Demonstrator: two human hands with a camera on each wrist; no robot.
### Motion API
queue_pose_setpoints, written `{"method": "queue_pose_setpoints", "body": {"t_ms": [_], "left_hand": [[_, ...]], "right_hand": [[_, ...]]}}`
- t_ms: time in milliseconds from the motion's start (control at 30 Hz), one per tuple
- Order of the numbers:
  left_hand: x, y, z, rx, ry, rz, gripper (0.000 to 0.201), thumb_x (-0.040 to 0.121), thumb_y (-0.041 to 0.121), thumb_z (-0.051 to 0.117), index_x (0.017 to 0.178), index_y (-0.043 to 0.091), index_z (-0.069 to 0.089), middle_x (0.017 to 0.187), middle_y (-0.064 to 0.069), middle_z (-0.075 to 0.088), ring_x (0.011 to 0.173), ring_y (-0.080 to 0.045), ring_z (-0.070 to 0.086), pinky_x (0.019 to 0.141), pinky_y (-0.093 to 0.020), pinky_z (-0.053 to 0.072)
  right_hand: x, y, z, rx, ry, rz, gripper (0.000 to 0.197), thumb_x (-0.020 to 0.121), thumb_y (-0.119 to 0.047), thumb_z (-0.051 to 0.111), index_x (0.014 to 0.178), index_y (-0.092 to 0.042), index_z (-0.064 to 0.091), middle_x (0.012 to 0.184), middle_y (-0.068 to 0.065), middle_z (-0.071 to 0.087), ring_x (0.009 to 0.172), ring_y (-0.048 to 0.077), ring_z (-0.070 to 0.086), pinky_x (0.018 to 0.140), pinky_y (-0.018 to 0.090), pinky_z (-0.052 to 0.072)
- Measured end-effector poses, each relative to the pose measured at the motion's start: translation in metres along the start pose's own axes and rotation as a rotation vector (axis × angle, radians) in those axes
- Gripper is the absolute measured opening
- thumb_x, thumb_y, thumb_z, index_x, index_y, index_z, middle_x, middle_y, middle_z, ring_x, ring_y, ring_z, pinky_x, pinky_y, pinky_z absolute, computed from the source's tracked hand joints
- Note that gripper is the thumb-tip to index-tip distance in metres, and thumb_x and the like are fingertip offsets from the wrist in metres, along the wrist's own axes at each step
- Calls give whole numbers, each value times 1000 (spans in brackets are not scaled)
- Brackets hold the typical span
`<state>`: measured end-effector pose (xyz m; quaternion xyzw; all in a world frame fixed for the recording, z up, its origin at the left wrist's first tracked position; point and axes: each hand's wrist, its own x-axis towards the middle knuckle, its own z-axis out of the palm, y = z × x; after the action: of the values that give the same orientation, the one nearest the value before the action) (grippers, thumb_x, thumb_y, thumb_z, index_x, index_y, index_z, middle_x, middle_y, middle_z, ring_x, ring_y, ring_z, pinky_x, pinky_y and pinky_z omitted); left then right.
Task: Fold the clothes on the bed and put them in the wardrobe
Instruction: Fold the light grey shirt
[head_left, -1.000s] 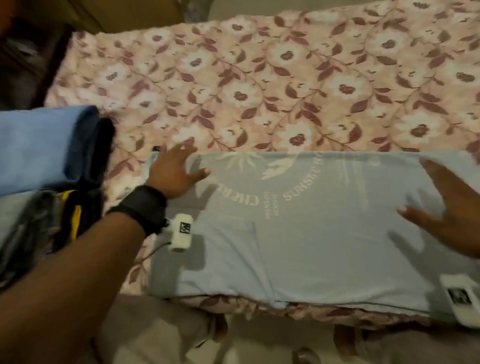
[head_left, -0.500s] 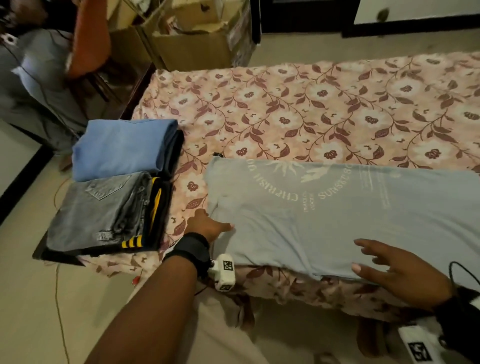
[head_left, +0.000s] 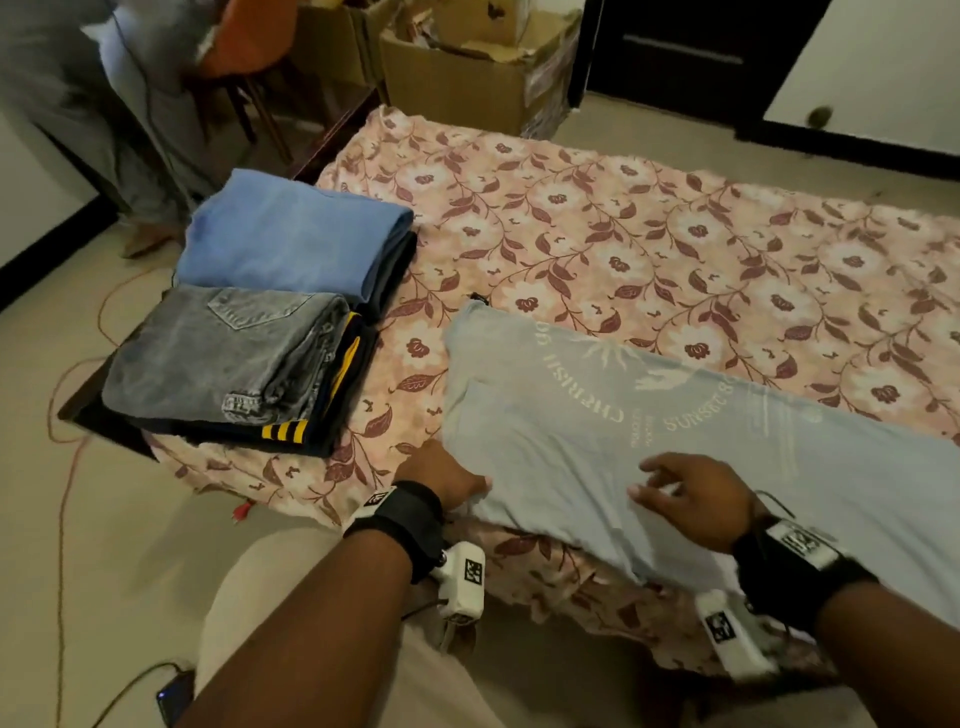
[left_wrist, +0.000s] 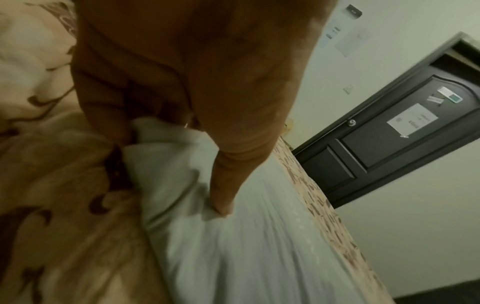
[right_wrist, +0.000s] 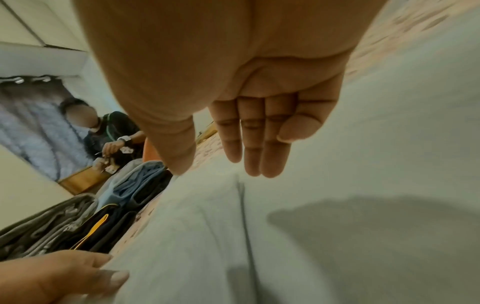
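A pale grey-blue T-shirt (head_left: 727, 467) with white print lies folded lengthwise along the near edge of the bed (head_left: 649, 234). My left hand (head_left: 457, 480) is at the shirt's near left corner. In the left wrist view the shirt (left_wrist: 246, 257) bunches between my thumb (left_wrist: 226, 185), which lies on top, and my curled fingers below. My right hand (head_left: 670, 486) hovers just above the middle of the shirt, with its fingers (right_wrist: 249, 144) straight and holding nothing. Folded clothes sit at the bed's left end: a blue garment (head_left: 291, 234), grey jeans (head_left: 223, 353) and a dark piece with yellow stripes (head_left: 337, 384).
Cardboard boxes (head_left: 467, 78) and an orange chair (head_left: 244, 41) stand beyond the bed's far left corner, with another person (head_left: 78, 104) beside them. A dark door (head_left: 675, 52) is at the back. Cables (head_left: 67, 441) and a phone (head_left: 174, 696) lie on the floor to my left.
My left hand slid from the shirt's far left edge to its near left corner and took hold of it. My right hand moved left to above the shirt's middle. The view swung left.
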<state>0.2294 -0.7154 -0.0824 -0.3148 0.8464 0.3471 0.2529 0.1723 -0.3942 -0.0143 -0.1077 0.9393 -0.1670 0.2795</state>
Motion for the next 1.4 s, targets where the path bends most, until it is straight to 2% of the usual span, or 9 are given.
{"method": "queue_pose_setpoints", "body": {"t_ms": [200, 400, 600, 733, 867, 967, 1133, 1300, 1400], "left_hand": [[28, 1, -17, -79, -150, -16, 71, 72, 50, 89, 129, 15, 67, 126, -6, 70, 111, -30, 66, 98, -39, 56], [51, 20, -24, 109, -306, -3, 67, 83, 45, 84, 134, 8, 63, 137, -10, 65, 120, -32, 64, 103, -37, 52], [56, 37, -35, 239, -390, 24, 57, 91, 44, 77, 132, 6, 65, 135, -11, 66, 117, -30, 63, 87, -33, 49], [50, 43, -42, 379, -388, 76, 51, 94, 40, 74, 132, 7, 64, 135, -11, 65, 119, -29, 63, 92, -34, 49], [30, 58, -56, 412, -316, 149, 51, 86, 38, 80, 130, 17, 64, 127, -5, 68, 109, -26, 66, 94, -37, 55], [-2, 76, -58, 345, -252, 280, 45, 78, 40, 76, 118, 27, 61, 113, 3, 67, 99, -21, 64, 87, -36, 56], [-70, 127, -17, 308, -100, 549, 25, 82, 41, 71, 99, 32, 54, 82, 9, 59, 68, -7, 55, 53, -25, 40], [-87, 166, 81, 248, -347, 686, 59, 85, 65, 71, 132, 39, 47, 112, 7, 69, 99, -18, 64, 79, -33, 48], [-85, 164, 106, 315, -441, 682, 66, 85, 76, 64, 139, 40, 51, 126, 12, 66, 113, -14, 62, 97, -34, 50]], "right_hand": [[127, -103, -32, -172, 21, -129, 56, 92, -63, 59, 131, -23, 62, 122, -3, 68, 108, 19, 62, 98, 37, 50], [223, -187, -26, -418, 23, -156, 55, 95, -34, 61, 146, -16, 50, 145, 10, 55, 130, 32, 54, 106, 39, 46], [272, -242, -2, -86, -104, -104, 88, 94, -22, 58, 163, -29, 4, 158, 10, 40, 128, 36, 54, 96, 38, 52], [282, -239, -4, -63, -37, -159, 49, 94, -17, 59, 143, -13, 55, 140, 11, 58, 127, 34, 56, 104, 37, 49], [256, -210, -43, -83, 47, -286, 25, 96, -16, 60, 107, 1, 74, 111, 15, 71, 108, 32, 63, 88, 31, 50], [230, -157, -86, 33, 100, -255, 13, 90, -11, 65, 81, -9, 74, 91, 6, 72, 96, 25, 63, 78, 24, 47], [189, -32, -144, -5, 144, -74, 13, 89, -9, 64, 87, -3, 76, 83, 10, 70, 76, 21, 60, 79, 32, 49], [167, 83, -138, 1, 163, 142, 9, 88, -8, 66, 85, -12, 73, 97, 10, 71, 97, 30, 63, 84, 36, 51], [155, 129, -111, 156, 212, 264, 23, 94, -7, 59, 110, -23, 66, 128, 8, 63, 113, 30, 58, 85, 27, 41]]}}
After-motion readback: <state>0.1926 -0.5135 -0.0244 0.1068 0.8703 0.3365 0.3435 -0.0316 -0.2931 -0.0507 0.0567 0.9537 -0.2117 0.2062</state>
